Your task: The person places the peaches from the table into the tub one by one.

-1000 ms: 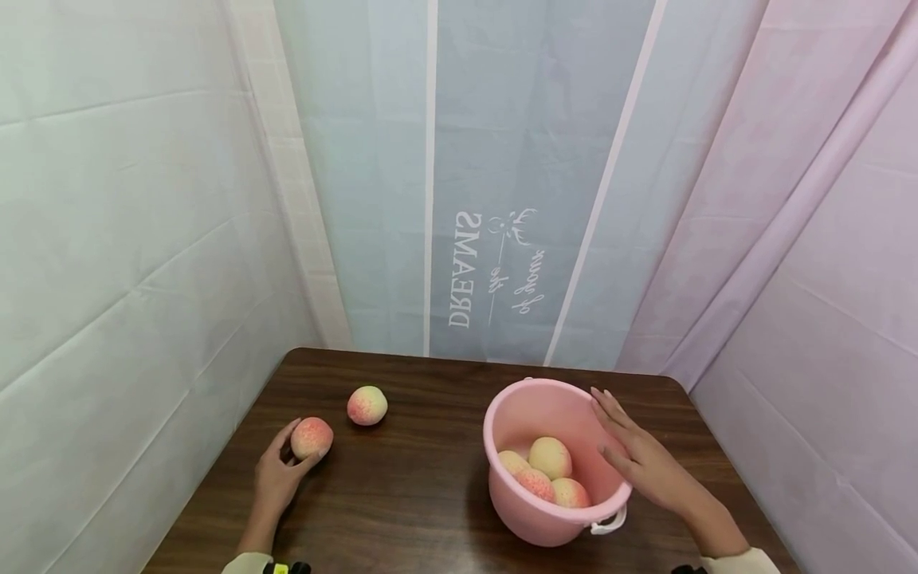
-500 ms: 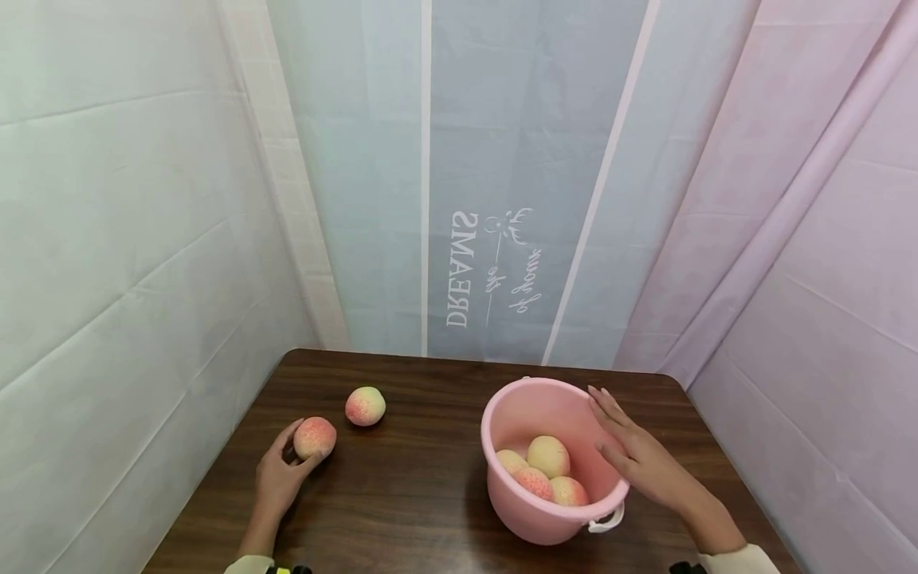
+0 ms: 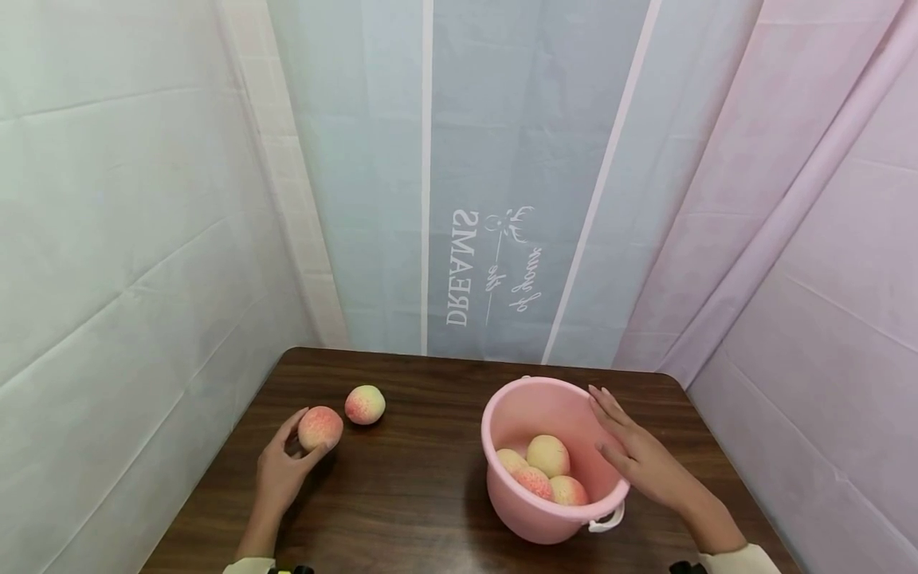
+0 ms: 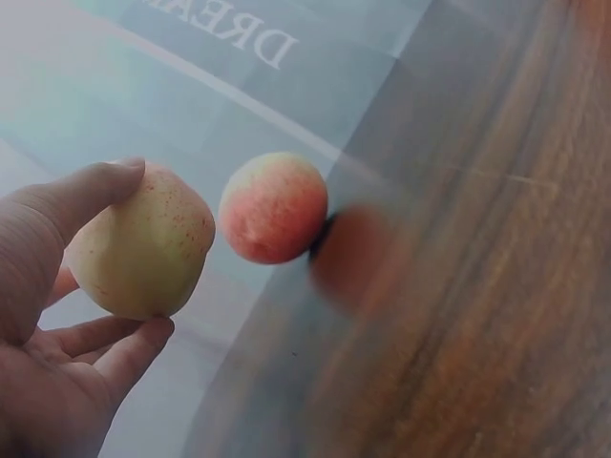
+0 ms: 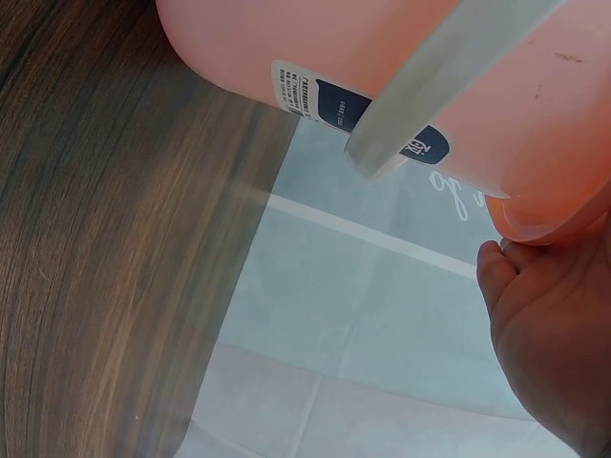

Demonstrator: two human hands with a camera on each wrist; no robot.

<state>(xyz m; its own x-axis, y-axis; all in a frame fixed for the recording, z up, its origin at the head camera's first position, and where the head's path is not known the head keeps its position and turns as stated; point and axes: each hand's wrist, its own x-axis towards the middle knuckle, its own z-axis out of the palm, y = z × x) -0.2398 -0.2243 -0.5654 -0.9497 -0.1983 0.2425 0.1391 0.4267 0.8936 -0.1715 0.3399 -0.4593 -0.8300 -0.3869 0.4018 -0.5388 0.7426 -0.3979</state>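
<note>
My left hand (image 3: pixel 283 470) grips a peach (image 3: pixel 320 428) between thumb and fingers at the left of the table. In the left wrist view, the pale yellow-green side of this held peach (image 4: pixel 143 248) shows. Just beyond it lies a second peach (image 3: pixel 366 405), pink and pale green. On the right stands a pink bucket (image 3: pixel 534 522) with several peaches (image 3: pixel 549 456) inside. My right hand (image 3: pixel 641 462) rests at the bucket's right rim, fingers straight and thumb reaching over the inside. The right wrist view shows the bucket's outer wall (image 5: pixel 258 48) and my right hand (image 5: pixel 554 334) against its rim.
The dark wooden table (image 3: pixel 423 478) stretches between the loose peach and the bucket. A white handle (image 3: pixel 606 520) hangs at the bucket's near right side. Behind the table hangs a printed blue curtain (image 3: pixel 380 199), with pale cloth walls (image 3: pixel 129 239) on both sides.
My left hand has lifted the gripped peach a little and shifted it slightly right, toward the loose one. My right hand and the bucket have stayed put.
</note>
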